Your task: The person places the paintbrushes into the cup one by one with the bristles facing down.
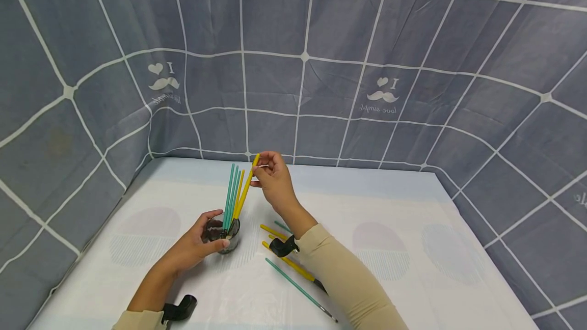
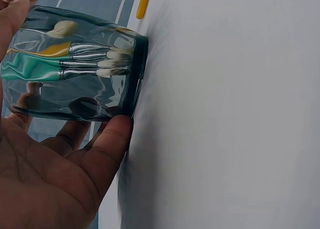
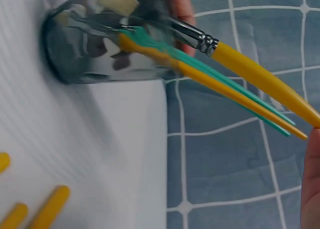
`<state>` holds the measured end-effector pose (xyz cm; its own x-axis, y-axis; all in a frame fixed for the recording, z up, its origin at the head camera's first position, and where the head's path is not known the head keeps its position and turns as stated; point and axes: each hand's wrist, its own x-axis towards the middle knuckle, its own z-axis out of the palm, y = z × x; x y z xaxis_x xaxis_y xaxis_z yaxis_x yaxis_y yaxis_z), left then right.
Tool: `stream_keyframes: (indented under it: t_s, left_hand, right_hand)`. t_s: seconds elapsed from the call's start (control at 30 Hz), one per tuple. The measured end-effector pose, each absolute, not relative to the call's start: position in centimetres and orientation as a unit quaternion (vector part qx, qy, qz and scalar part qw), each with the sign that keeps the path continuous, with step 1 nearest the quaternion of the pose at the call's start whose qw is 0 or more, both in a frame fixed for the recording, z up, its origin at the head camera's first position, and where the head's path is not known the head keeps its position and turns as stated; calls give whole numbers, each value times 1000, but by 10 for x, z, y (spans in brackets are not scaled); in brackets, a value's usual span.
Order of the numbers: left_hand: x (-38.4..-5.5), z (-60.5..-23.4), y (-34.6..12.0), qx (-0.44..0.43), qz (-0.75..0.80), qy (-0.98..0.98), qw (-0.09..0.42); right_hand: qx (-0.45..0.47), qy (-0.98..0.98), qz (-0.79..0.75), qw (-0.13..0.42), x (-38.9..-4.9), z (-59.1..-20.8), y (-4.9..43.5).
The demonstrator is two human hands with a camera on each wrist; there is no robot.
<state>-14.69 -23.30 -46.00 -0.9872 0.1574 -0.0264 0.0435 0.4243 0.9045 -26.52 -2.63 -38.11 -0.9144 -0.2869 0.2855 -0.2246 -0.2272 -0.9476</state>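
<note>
A clear glass (image 1: pixel 234 244) stands upright on the table, and my left hand (image 1: pixel 194 246) holds it with thumb in front and fingers behind. Several teal paintbrushes (image 1: pixel 229 200) and a thin yellow one (image 1: pixel 240 187) lean inside, handles up; the left wrist view shows their pale bristles (image 2: pixel 112 64) near the glass bottom. My right hand (image 1: pixel 275 182) pinches a thicker yellow paintbrush (image 1: pixel 246 190) by the upper end of its handle. In the right wrist view this thick paintbrush (image 3: pixel 260 76) slants, its silver ferrule at the glass rim and its bristle end within the glass.
Right of the glass, several loose brushes lie on the white table (image 1: pixel 183 289), among them a thick yellow one (image 1: pixel 298 269) and a teal one (image 1: pixel 293 283), partly under my right forearm. A grey gridded curtain (image 1: pixel 275 85) rises behind the table and along both sides.
</note>
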Motion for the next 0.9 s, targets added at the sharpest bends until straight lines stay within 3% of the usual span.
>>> stream_keyframes:
  t_s: [0.53,0.9]
  left_hand:
    - [-148,-461,-233,66,546,833,53]
    - [-148,-459,-234,65,544,835,55]
  right_hand:
    - [-215,656,-723,32,-257,-404,-38]
    - [-207,713,-668,47,-265,-409,-14]
